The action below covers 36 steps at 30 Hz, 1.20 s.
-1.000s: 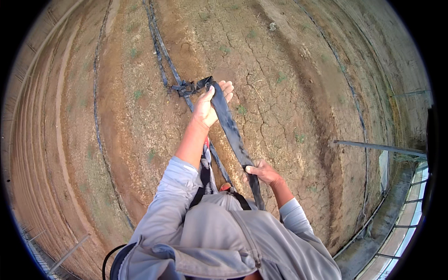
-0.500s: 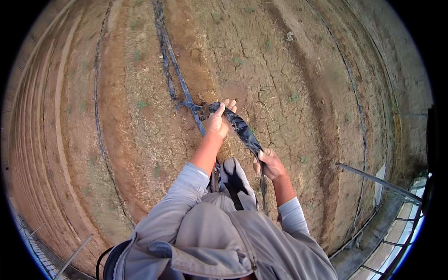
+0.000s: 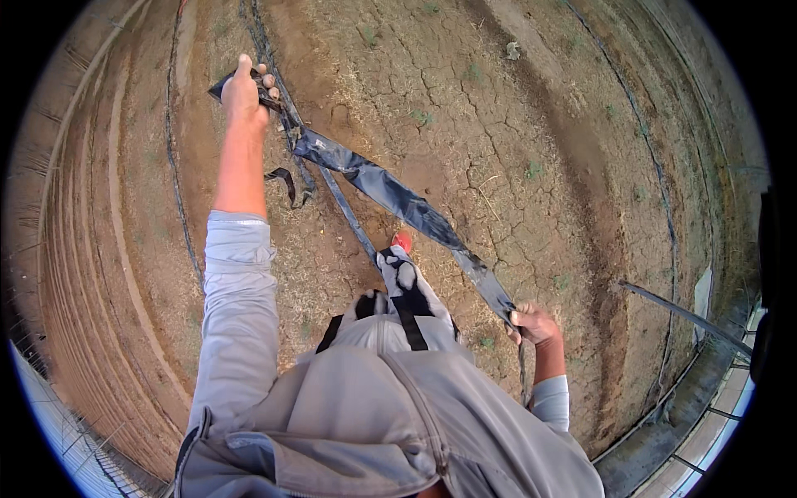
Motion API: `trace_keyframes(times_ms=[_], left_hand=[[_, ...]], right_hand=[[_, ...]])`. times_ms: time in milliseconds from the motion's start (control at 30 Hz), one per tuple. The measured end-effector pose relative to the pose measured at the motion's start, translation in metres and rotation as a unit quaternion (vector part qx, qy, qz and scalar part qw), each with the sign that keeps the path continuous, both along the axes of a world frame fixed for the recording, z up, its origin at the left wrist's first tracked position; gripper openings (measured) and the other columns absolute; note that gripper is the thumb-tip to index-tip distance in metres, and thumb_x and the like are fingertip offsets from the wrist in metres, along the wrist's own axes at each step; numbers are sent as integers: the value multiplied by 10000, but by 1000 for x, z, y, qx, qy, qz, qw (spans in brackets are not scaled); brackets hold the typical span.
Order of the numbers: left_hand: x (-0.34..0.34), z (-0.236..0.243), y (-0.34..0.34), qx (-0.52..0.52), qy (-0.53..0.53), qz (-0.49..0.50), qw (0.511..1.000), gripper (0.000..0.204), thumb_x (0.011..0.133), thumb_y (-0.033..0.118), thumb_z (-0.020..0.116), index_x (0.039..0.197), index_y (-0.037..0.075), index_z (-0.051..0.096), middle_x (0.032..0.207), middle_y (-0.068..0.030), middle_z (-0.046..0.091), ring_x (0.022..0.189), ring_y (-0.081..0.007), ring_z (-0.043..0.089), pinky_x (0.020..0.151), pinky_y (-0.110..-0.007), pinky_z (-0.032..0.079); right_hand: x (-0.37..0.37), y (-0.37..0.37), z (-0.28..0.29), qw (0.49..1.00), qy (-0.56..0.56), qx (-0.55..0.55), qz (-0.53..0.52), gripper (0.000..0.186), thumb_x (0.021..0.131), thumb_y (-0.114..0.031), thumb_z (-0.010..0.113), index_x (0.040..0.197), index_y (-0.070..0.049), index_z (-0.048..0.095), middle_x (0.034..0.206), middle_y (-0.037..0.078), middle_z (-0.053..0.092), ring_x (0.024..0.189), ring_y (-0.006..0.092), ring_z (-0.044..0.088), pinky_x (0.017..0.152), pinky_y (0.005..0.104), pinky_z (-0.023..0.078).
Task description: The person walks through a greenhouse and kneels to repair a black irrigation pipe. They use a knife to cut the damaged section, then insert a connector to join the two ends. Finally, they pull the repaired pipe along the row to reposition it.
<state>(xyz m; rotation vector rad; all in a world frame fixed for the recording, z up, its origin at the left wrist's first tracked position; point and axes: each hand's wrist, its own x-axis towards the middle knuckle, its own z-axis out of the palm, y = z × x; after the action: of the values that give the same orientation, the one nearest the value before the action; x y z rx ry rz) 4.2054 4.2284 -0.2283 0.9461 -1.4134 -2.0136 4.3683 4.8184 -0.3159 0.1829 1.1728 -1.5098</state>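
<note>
A long black strip [image 3: 378,187] slants across the ground just beyond the red shoe [image 3: 402,241], stretched from ahead and left of that shoe to its right and nearer the wearer; the left hand [image 3: 243,93], well ahead and left of the shoe, has its fingers curled around dark, bunched material of the strip, the thumb pointing forward; the right hand [image 3: 535,324], right of the shoe and nearer the body, grasps the strip's other stretch between thumb and fingers, with a thin tail hanging below; a narrow dark hose [image 3: 347,209] lies on the soil from beside the shoe toward the far left, crossed by the strip; a small black loop [image 3: 284,183] sits left of the shoe, near that hose; farther out, a second dark hose [image 3: 173,158] runs well left of the shoe, and a third [image 3: 656,158] well right; a grey pole [image 3: 689,318] leans far right of the shoe; a pale clod [image 3: 512,51] lies far ahead and right of it.
</note>
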Motion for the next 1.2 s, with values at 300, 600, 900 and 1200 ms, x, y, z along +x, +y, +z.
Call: trace_keyframes(times_ms=[300, 600, 900, 1200], left_hand=[[-111, -48, 20, -511, -515, -122, 677, 636, 912, 425, 498, 1237, -114, 408, 1227, -297, 530, 1169, -407, 512, 959, -451, 407], [-93, -183, -75, 234, -197, 91, 948, 434, 998, 313, 358, 1177, -53, 506, 1134, -215, 578, 960, -344, 586, 903, -524, 469], [-111, -114, -2, 258, -75, -30, 963, 284, 963, 90, 428, 1162, -103, 487, 1146, -228, 589, 1071, -323, 586, 929, -424, 512], [-127, -42, 7, 380, 210, -167, 885, 452, 977, 181, 423, 1298, -130, 353, 1292, -220, 505, 1231, -313, 479, 1063, -449, 368]], right_hand=[[-18, -12, -24, 997, 12, 70, 44, 355, 846, -315, 658, 723, 19, 648, 579, 78, 615, 509, 141, 572, 514, 266, 430], [-14, 33, -72, 996, -68, 55, -5, 327, 846, -278, 677, 793, 45, 671, 623, 75, 638, 521, 126, 586, 506, 250, 461], [-41, 18, -63, 999, -39, -21, 0, 291, 829, -247, 679, 786, 39, 655, 638, 90, 645, 552, 146, 612, 530, 256, 482], [-150, -94, -37, 993, 51, -55, -96, 284, 833, -284, 687, 775, -16, 611, 629, 51, 620, 477, 111, 565, 460, 240, 458]])
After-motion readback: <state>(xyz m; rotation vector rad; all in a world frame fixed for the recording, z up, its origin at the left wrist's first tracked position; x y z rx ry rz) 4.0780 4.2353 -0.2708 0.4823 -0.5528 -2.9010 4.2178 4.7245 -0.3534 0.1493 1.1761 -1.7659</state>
